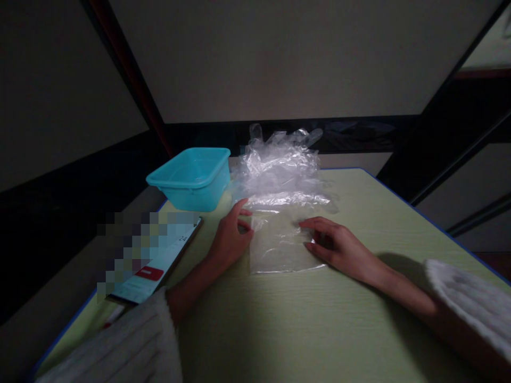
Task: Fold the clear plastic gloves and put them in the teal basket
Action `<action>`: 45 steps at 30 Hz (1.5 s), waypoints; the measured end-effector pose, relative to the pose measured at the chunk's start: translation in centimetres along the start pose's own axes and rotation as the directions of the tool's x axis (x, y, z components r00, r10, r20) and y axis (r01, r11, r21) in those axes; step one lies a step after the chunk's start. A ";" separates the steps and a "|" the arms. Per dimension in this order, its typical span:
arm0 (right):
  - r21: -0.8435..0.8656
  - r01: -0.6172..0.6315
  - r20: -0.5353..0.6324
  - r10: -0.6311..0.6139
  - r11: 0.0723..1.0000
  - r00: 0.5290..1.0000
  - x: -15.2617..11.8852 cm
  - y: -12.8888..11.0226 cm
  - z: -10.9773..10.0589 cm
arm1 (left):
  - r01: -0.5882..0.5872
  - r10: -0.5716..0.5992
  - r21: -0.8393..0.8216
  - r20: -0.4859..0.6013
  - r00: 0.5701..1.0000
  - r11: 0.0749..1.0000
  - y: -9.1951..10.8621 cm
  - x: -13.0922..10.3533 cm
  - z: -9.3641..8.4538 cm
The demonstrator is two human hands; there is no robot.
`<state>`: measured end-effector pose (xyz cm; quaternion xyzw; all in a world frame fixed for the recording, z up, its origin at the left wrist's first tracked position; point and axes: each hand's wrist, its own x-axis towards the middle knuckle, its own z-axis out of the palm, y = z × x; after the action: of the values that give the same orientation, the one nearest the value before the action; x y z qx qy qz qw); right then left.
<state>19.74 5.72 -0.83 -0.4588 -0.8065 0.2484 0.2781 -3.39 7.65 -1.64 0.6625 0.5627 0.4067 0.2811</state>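
Note:
A flat, transparent plastic piece lies on the table, roughly square with a shiny lower edge; whether it is a bag or a folded glove I cannot tell. At its left edge is my left hand, fingers curved and apart, the fingertips close to or touching the plastic. My right hand hovers over the right side, thumb and fingers spread with a gap between them. Just beyond lies a crumpled pile of thin transparent plastic gloves, with some finger shapes sticking up at the back.
A turquoise plastic basin stands at the back left. Nearer on the left lies a phone with its screen lit, partly blurred out. The pale wooden table has a blue edge, with a wall panel behind it.

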 end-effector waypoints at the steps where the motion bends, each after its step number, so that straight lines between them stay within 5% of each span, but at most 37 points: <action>1: -0.008 0.014 0.002 -0.014 1.000 1.000 0.0 0.0 0.0 | -0.012 0.012 0.028 -0.005 1.000 1.000 0.0 0.0 0.0; 8: -0.198 0.139 -0.087 -0.158 0.970 0.984 -0.5 -0.5 -0.4 | -0.244 0.254 0.190 -0.028 0.967 0.951 1.0 -1.0 -0.8; 12: -0.318 0.244 0.071 -0.234 0.916 0.970 -1.1 -1.4 -0.5 | -0.473 0.397 0.238 0.306 0.865 0.849 1.7 -1.9 -0.8; 15: -0.372 0.308 0.233 -0.232 0.876 0.944 -1.3 -1.4 -0.1 | -0.538 0.337 0.260 0.547 0.766 0.801 1.6 -2.1 -0.6; 18: -0.374 0.329 0.323 -0.211 0.867 0.923 -1.3 -0.9 0.3 | -0.537 0.261 0.284 0.640 0.723 0.794 1.2 -2.0 -0.7; 45: -0.357 0.371 0.386 -0.226 0.857 0.895 -1.7 0.2 0.3 | -0.617 0.238 0.247 0.767 0.596 0.747 1.1 -2.1 -2.3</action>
<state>20.37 4.29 -1.55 -0.3271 -0.9377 0.0947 0.0689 -4.89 5.17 -0.05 0.9313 0.3145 0.0283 0.1818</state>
